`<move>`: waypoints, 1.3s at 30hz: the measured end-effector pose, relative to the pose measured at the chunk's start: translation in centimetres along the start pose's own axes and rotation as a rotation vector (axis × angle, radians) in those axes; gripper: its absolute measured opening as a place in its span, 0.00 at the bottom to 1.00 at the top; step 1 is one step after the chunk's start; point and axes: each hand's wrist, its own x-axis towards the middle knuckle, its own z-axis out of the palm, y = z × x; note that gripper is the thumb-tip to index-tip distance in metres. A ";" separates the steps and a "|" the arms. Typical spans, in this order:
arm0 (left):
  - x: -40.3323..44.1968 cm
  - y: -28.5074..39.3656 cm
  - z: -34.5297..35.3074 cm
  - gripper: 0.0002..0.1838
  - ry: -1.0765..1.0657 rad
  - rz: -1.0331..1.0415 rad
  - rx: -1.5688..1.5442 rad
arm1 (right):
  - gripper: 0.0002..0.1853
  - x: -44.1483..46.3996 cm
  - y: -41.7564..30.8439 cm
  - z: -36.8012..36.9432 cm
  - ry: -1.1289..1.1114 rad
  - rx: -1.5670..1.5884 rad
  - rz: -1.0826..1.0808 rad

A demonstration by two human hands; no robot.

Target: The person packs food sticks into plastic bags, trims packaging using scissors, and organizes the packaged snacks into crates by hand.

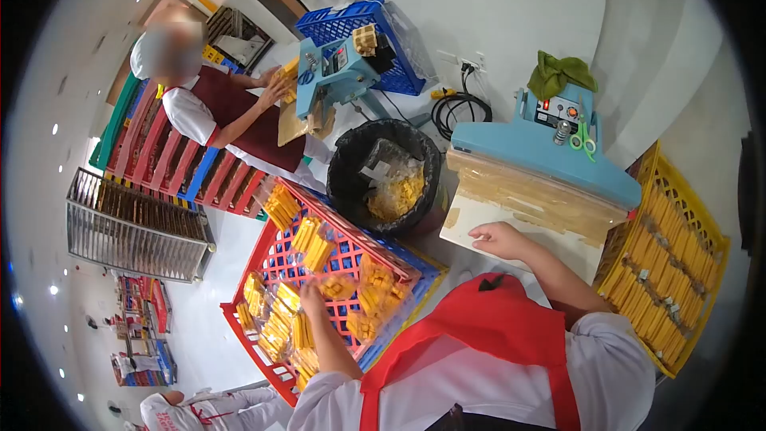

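Note:
My left hand reaches into a red plastic crate, its fingers closed at the edge of a clear bag of yellow sticks. Several similar bags lie around it in the crate. My right hand is open, fingers stretched out over the white board in front of a blue bag-sealing machine. No item shows in that hand. Brown, worn tape covers the machine's front edge. Green-handled scissors and a green cloth rest on top of the machine.
A yellow crate of packed yellow sticks stands at the right. Between the machines is a black-lined bin with yellow scraps. A co-worker handles packs at a second blue sealer. Black cable hangs by the wall.

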 end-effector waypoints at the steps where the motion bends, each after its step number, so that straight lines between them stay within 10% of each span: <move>1: 0.3 2.4 -0.5 0.10 -0.046 -0.065 -0.060 | 0.18 0.4 -0.7 0.2 -0.040 0.044 -0.043; 12: -8.4 24.7 3.9 0.09 -0.818 0.316 -0.176 | 0.28 6.1 -7.5 3.8 -0.164 0.744 0.200; 14: -7.1 25.8 6.4 0.09 -1.079 0.346 -0.360 | 0.33 5.1 -9.1 3.2 -0.588 1.199 0.196; 18: -7.5 30.3 10.8 0.11 -1.337 0.280 -0.589 | 0.31 2.7 -8.3 2.9 -0.722 1.336 -0.012; 25: -15.2 30.9 13.4 0.33 -0.957 0.288 -1.161 | 0.29 -0.5 -12.3 3.2 -0.357 1.651 -0.235; 30: -17.2 25.5 17.9 0.44 -0.728 0.420 -0.878 | 0.25 -0.9 -13.9 1.6 0.292 0.664 -0.624; 36: -16.5 25.1 17.3 0.49 -0.795 0.502 -0.944 | 0.25 -2.3 -13.6 0.9 -0.035 1.392 -0.285; 39: -15.7 24.3 17.6 0.46 -0.970 0.349 -1.143 | 0.30 -2.0 -13.8 1.0 -0.095 1.098 -0.312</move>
